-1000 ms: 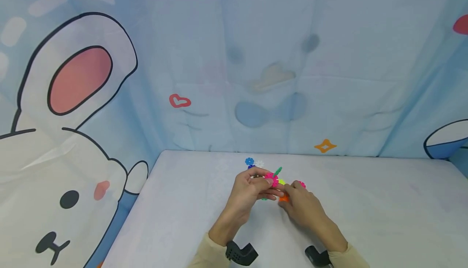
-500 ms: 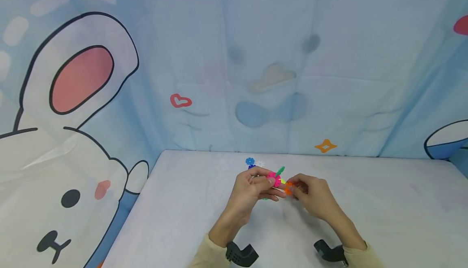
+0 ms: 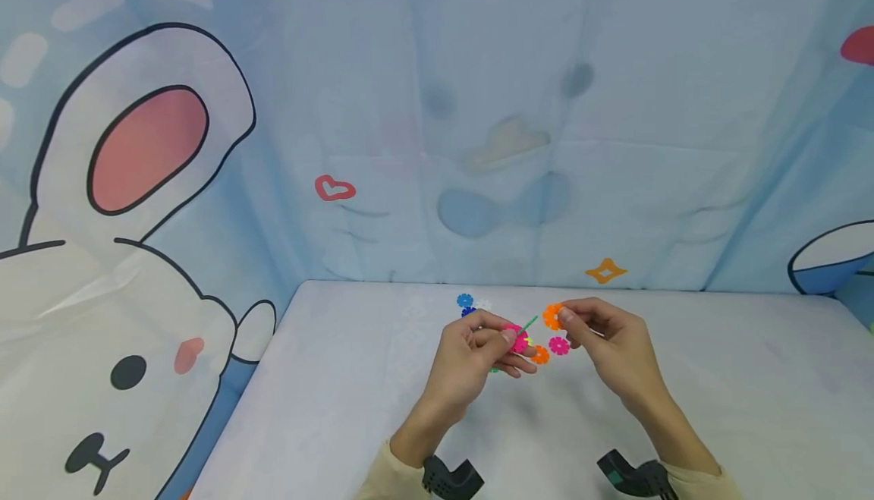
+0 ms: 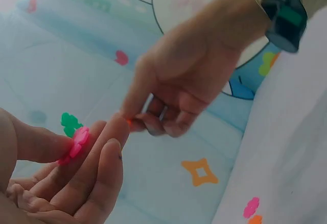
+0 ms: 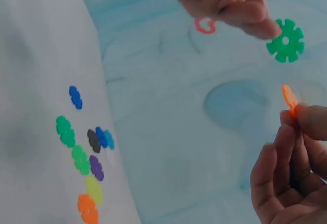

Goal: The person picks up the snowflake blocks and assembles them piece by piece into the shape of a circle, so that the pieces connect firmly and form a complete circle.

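My left hand (image 3: 464, 356) pinches a pink notched plastic disc (image 3: 520, 339) between thumb and fingers. Slotted into that disc is a green disc (image 5: 294, 40), standing roughly crosswise to it; the left wrist view shows the pink disc (image 4: 79, 142) under the thumb. To the right, my right hand (image 3: 617, 348) holds an orange notched disc (image 3: 551, 316) by its edge, raised above the table. Its fingers hide part of the orange disc's rim. The orange disc and the joined pair are apart in the head view. Below them on the table lie a second orange disc (image 3: 541, 354) and a loose pink disc (image 3: 559, 345).
More discs lie on the white table (image 3: 717, 394), partly behind my left hand: a light blue disc (image 3: 465, 300), a purple disc (image 5: 96, 168), a yellow-green disc (image 5: 94, 190) and several others. A printed cloth (image 3: 382, 105) hangs behind the table's far edge.
My right hand has picked an orange disc off the table and lifted it up and to the right. My left hand keeps the pink and green discs, shifted slightly right, the green one turned.
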A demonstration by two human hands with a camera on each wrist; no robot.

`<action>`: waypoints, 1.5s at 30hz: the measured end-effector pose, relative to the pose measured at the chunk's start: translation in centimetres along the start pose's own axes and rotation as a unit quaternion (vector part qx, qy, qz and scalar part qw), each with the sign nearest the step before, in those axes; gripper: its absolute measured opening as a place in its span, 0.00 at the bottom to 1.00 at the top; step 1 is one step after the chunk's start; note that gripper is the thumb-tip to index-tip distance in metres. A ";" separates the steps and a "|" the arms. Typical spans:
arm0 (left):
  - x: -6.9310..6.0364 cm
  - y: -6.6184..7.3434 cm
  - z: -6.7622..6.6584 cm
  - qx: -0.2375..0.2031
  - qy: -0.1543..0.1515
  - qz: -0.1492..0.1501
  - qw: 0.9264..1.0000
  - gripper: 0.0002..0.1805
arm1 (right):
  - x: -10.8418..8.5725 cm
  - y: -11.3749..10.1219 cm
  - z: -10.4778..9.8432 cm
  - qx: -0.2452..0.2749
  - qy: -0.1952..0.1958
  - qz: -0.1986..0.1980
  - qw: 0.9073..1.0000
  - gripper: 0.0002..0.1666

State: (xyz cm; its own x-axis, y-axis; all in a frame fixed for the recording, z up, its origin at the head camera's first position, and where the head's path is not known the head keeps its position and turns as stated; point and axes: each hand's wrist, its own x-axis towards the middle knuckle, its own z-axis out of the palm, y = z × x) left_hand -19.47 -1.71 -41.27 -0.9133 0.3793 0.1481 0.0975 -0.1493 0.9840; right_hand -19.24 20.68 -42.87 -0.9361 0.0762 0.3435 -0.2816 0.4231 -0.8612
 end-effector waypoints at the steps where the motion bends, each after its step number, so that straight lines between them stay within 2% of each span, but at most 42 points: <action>1: 0.0 0.1 0.1 0.012 -0.001 0.012 1.000 0.09 | -0.1 -0.3 0.0 0.007 0.002 -0.008 1.000 0.12; 6: -0.3 0.6 0.3 0.054 -0.008 0.062 0.997 0.08 | -0.5 -1.6 -0.1 0.030 0.006 -0.063 0.998 0.08; 10: -0.5 0.9 0.5 0.074 -0.010 0.081 0.994 0.07 | -0.6 -2.2 -0.3 0.038 0.007 -0.093 0.995 0.08; 14: -0.8 1.1 0.7 0.093 -0.011 0.088 0.992 0.06 | -0.8 -2.5 -0.5 0.044 0.014 -0.108 0.993 0.09; 20: -1.0 1.3 0.9 0.119 -0.012 0.110 0.987 0.05 | -0.9 -2.9 -0.8 0.052 -0.002 -0.135 0.989 0.11; 31: -1.4 1.3 1.2 0.175 0.000 0.179 0.968 0.03 | -1.3 -3.3 -1.1 0.034 0.016 -0.166 0.985 0.13; 36: -1.4 1.2 1.3 0.158 -0.011 0.183 0.970 0.03 | -1.3 -3.3 -1.4 0.046 0.002 -0.175 0.983 0.14; 45: -1.6 1.2 1.3 0.105 -0.029 0.154 0.982 0.04 | -1.2 -3.1 -1.9 0.058 -0.035 -0.163 0.984 0.13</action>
State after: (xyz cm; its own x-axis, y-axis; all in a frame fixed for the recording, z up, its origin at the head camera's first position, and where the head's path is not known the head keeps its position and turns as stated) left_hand -17.37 -1.31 -40.21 -0.8044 0.3976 0.4413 0.4505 -0.0760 0.8896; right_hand -16.83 20.99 -39.86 -0.8031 -0.1112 0.5853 -0.5878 0.3086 -0.7478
